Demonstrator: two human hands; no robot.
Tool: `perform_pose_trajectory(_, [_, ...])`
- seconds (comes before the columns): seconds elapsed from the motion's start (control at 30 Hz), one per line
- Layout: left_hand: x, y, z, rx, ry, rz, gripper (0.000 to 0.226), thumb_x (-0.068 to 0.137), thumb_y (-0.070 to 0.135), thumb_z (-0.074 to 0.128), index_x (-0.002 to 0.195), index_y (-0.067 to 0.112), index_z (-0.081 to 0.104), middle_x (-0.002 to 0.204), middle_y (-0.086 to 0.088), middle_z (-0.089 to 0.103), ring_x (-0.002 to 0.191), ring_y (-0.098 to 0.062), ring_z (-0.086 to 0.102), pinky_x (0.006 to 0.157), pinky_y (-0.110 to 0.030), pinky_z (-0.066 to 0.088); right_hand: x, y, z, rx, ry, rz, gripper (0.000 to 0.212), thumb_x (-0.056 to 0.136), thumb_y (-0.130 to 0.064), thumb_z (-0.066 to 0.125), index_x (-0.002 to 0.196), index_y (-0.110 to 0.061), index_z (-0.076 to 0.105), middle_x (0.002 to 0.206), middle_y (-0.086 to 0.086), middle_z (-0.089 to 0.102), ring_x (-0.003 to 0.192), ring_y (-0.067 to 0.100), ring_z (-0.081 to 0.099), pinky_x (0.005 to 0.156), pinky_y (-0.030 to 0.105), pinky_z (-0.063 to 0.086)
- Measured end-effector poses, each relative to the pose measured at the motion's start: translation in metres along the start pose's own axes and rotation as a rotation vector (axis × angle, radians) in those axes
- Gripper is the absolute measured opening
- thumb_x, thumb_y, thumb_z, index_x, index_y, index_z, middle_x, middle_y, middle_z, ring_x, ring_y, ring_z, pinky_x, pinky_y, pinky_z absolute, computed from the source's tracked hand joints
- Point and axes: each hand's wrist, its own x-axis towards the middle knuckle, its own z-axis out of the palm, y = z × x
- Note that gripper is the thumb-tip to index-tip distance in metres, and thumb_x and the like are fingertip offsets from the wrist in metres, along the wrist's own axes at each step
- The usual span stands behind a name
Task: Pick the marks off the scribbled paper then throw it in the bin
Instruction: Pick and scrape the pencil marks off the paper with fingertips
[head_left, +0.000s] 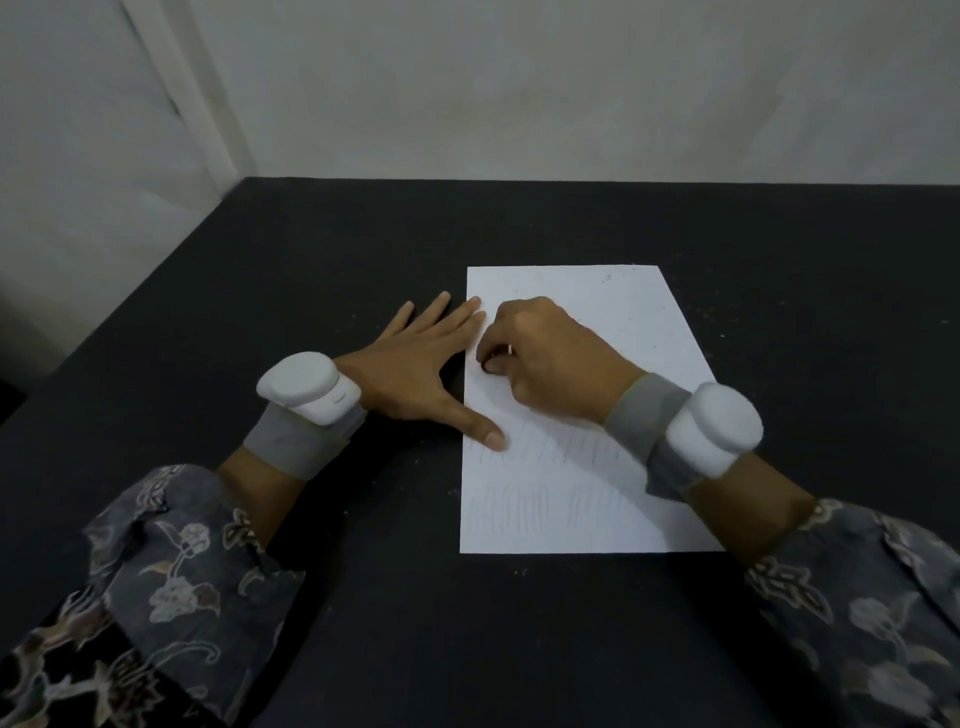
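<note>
Dark matte surface (363, 597) set against pale walls (571, 88), w/ a corner seam far left.

Right hand (550, 358): fingers (493, 365) curled under, tips pressed down on the paper (587, 514) near its left edge, approx mid-height. A small pale item (510, 349) shows between thumb and fingers, too small to tell what it is; fingers look closed round it. Knuckles up, wrist angled back toward near right.

Left hand (415, 376): flat, palm down, fingers straight and spread. It lies mostly on the surface just left of the sheet; two fingertips reach over the sheet's left edge at the far end, and the thumb (485, 434) presses on the sheet nearer the viewer.

1 sheet, white, portrait, lying flat, right of centre on the surface. Faint pencil scribbles in approx 2 rows on the near half; the far half is mostly blank w/ a few small specks. No legible words.

2 wrist units, one per arm: white rounded pod on a grey strap, left (306, 384) and right (714, 428). No brand readable; left pod has a small dark slot mark only.

2 sleeves, dark grey w/ pale floral print, left (156, 577) and right (872, 603), coming in from the near corners.

Small pale crumbs (521, 572) dot the surface just beyond the sheet's near edge.
</note>
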Motion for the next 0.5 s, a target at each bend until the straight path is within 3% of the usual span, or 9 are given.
perform_pose_trajectory(0.17, [-0.002,0.002,0.000,0.018,-0.010,-0.012,0.146,0.036,0.097,0.041,0.153,0.026,-0.013,0.157,0.012,-0.025,0.140,-0.008,-0.031,0.113,-0.040,-0.023,-0.009,-0.013,0.003,0.013,-0.137,-0.130,0.019,0.087,-0.012,0.066,0.104,-0.006,0.071,0.100,0.009,0.067,0.087,0.020,0.063,0.077,0.024,0.051])
perform_pose_trajectory(0.3, [-0.002,0.001,0.000,-0.005,-0.002,-0.009,0.148,0.033,0.101,0.040,0.153,0.029,-0.011,0.157,0.014,-0.024,0.140,-0.007,-0.031,0.114,-0.041,-0.023,-0.002,-0.001,0.001,-0.028,-0.008,-0.017,0.022,0.087,-0.005,0.063,0.108,-0.007,0.069,0.108,0.008,0.064,0.093,0.020,0.061,0.077,0.019,0.046])
perform_pose_trajectory(0.43, [-0.003,0.003,0.000,0.008,-0.007,-0.008,0.147,0.036,0.098,0.042,0.153,0.027,-0.011,0.157,0.014,-0.025,0.139,-0.006,-0.031,0.114,-0.040,-0.023,-0.012,-0.012,0.004,-0.018,-0.106,-0.114,0.021,0.088,-0.010,0.065,0.107,-0.005,0.070,0.105,0.009,0.065,0.090,0.019,0.062,0.076,0.019,0.047])
perform_pose_trajectory(0.5, [-0.002,0.004,-0.001,0.001,-0.006,-0.010,0.146,0.036,0.098,0.042,0.153,0.029,-0.011,0.157,0.014,-0.024,0.140,-0.007,-0.031,0.115,-0.041,-0.022,-0.004,-0.002,0.002,-0.025,-0.038,-0.032,0.019,0.089,-0.007,0.062,0.106,-0.006,0.069,0.105,0.009,0.064,0.092,0.021,0.061,0.079,0.021,0.047])
